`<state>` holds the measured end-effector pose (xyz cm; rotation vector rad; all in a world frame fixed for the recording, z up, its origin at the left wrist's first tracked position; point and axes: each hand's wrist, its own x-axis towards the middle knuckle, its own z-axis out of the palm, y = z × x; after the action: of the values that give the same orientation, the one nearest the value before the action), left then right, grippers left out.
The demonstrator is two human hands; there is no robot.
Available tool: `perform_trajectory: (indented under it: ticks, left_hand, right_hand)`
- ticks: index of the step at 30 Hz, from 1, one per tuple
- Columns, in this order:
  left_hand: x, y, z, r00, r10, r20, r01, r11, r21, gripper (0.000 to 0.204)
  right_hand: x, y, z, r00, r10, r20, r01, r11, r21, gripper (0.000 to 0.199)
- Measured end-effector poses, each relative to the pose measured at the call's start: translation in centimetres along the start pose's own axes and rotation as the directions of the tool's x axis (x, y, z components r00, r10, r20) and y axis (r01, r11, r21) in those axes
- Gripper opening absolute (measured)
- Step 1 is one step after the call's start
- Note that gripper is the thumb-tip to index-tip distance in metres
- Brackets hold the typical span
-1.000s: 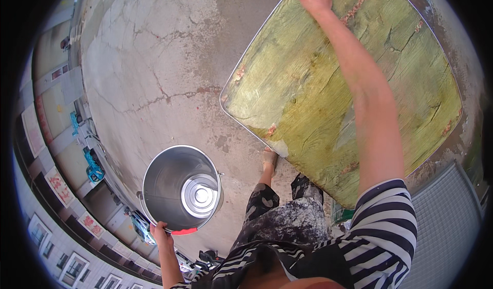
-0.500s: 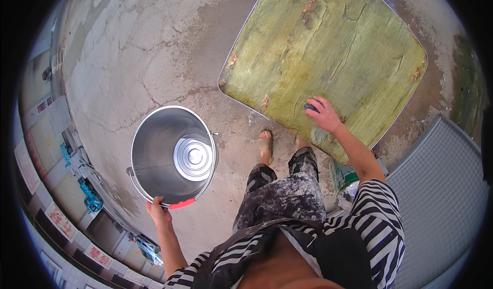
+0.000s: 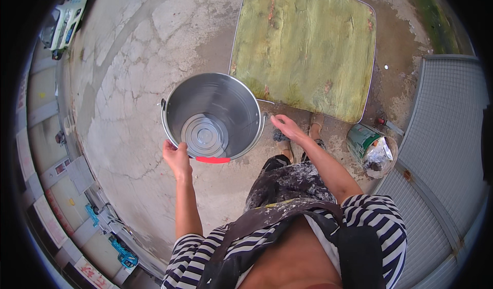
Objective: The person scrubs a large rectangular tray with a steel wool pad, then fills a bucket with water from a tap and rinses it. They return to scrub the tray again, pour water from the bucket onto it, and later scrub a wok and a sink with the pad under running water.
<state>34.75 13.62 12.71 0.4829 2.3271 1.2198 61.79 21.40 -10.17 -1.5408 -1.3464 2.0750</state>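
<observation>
Wood-look board (image 3: 303, 47) lies just beyond the bucket (image 3: 239, 104), which is tilted in front of the person. Tub w/ rubbish (image 3: 358, 139) stands to the R, nr ribbed grey panel (image 3: 449, 119); white car (image 3: 65, 22) far L. Ground (image 3: 136, 114): cracked concrete, darker patches. L hand (image 3: 177, 161) curled on bucket's rim by red grip (image 3: 212, 160); R hand (image 3: 290, 128), loosely bent, has dark scourer (image 3: 279, 136).

A white vehicle (image 3: 67, 21) stands on cracked concrete (image 3: 136, 83).

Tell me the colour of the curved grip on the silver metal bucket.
The curved grip is red, clearest in the head view.
</observation>
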Motion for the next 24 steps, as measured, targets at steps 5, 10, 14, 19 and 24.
perform_trajectory:
  ticks: [5, 10, 14, 19, 24]
  left_hand:
    - [-1.1, 5.5, 4.4, 0.939, 0.343, 0.019, -0.340, 0.921, 0.188, 0.013]
    - [-2.7, 8.7, 7.2, 0.821, 0.568, 0.064, -0.547, 0.747, 0.378, 0.011]
    - [-4.7, 11.9, 13.9, 0.731, 0.656, 0.190, -0.665, 0.620, 0.416, 0.013]
    - [-8.9, 14.4, 20.6, 0.554, 0.733, 0.395, -0.798, 0.333, 0.502, 0.018]
    - [-11.0, 16.2, 23.9, 0.505, 0.679, 0.532, -0.769, 0.074, 0.636, 0.022]
  right_hand:
    - [-2.9, -6.6, 3.5, 0.957, -0.045, 0.288, -0.170, 0.718, 0.675, 0.045]
    - [-4.4, -8.4, 0.0, 0.999, -0.002, 0.033, -0.020, 0.772, 0.635, 0.045]
    - [1.3, -5.2, 0.8, 0.969, -0.087, -0.233, 0.194, 0.851, 0.489, 0.039]
    - [5.0, -8.6, 0.8, 0.942, 0.079, 0.327, -0.328, 0.431, 0.840, 0.034]
    - [5.8, -12.4, 3.5, 0.881, -0.231, 0.413, -0.302, 0.398, 0.866, 0.035]
